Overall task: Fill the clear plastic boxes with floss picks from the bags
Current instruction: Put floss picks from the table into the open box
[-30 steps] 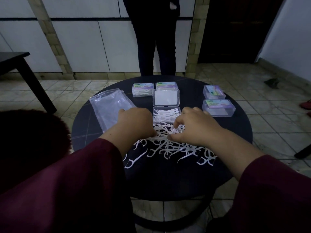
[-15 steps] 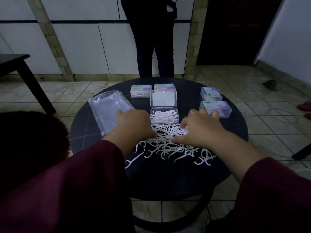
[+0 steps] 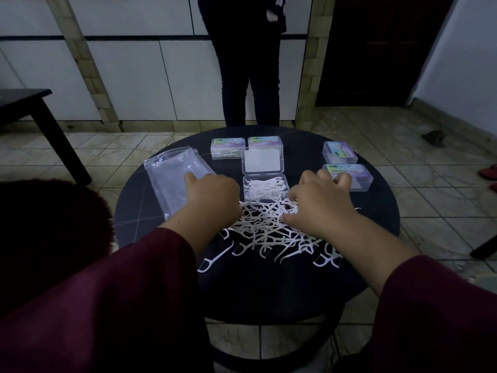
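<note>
Floss picks (image 3: 265,230) lie heaped at the round table's (image 3: 269,286) centre, pointing every way. Left of them lies the flat empty bag (image 3: 172,181). The left hand (image 3: 212,197) and right hand (image 3: 320,203) curl into the heap; whether either grips picks cannot be told. Between them sits the open box (image 3: 266,188), its picks running crosswise.

picks (image 3: 265,230): white
table (image 3: 269,286): black, with faint pale crossing lines
open box (image 3: 265,187): clear, its lid frosted white
shut boxes (image 3: 228,148): clear, with labels in pastel purple, blue and green
bag (image 3: 174,181): clear, glossy
sleeves (image 3: 113,305): dark maroon, plain
floor (image 3: 430,184): beige tiles, mottled, dark grout
wall (image 3: 134,76): white panels, tan brick strips
</note>
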